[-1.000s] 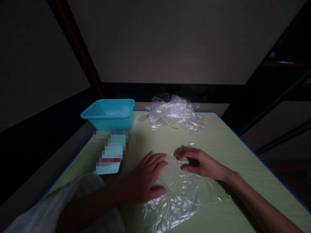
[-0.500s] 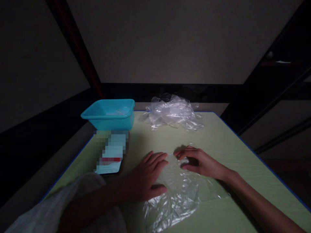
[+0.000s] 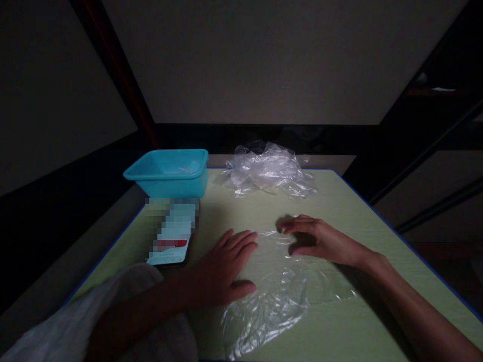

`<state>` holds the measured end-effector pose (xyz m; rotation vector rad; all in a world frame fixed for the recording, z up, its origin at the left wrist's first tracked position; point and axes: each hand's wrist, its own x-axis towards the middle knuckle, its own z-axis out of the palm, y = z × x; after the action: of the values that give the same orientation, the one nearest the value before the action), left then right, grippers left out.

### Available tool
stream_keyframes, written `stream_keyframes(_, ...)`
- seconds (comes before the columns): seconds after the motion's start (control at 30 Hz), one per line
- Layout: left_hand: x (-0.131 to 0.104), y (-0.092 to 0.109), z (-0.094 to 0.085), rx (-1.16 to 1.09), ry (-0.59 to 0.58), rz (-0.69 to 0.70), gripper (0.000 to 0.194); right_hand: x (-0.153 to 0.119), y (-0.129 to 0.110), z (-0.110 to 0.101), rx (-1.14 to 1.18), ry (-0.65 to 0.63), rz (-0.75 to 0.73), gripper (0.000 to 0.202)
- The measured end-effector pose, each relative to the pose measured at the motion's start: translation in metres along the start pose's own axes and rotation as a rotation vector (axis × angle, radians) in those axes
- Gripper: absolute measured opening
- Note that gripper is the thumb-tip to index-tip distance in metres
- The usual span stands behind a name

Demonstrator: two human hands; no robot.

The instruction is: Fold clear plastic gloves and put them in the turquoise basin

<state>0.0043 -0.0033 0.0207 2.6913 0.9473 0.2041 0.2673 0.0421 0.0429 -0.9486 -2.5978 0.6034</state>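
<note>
A clear, crinkled plastic bag (image 3: 269, 301) lies spread on the light green table (image 3: 332, 332), in front of me. My left hand (image 3: 226, 269) rests at the bag's left side, palm down, fingers stretched out and thumb apart. Over the bag's upper right part is my right hand (image 3: 315, 239), its fingers curved and apart from the thumb, with nothing seen between them. Whether its fingertips touch the film cannot be made out.
Near the far edge lies a heap of clear plastic bags (image 3: 269, 171). A blue basin (image 3: 173, 186) stands at the far left, with something small and clear inside. A phone (image 3: 173, 236), partly pixelated, lies in front of it.
My right hand has moved slightly right and away from my left hand, and its thumb and fingers are farther apart. My left hand has hardly moved. The view has tilted slightly.
</note>
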Motion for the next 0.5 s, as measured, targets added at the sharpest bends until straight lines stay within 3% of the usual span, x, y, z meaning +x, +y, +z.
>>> stream_keyframes(0.2,-0.004,0.003,-0.003,0.072,0.001,-0.076,0.072,-0.002,0.005,0.002,-0.173,0.052,-0.008,0.019)
stream_keyframes(0.33,-0.003,0.006,-0.002,0.061,0.121,-0.095,0.067,-0.002,0.005,0.005,-0.250,0.056,0.019,0.022)
stream_keyframes(0.43,-0.002,0.006,0.002,0.028,0.193,-0.058,0.060,0.000,0.003,0.009,-0.274,0.074,0.037,0.024)
stream_keyframes(0.5,-0.001,0.005,0.003,0.011,0.167,0.011,0.059,0.002,0.002,0.012,-0.283,0.089,0.056,0.025)
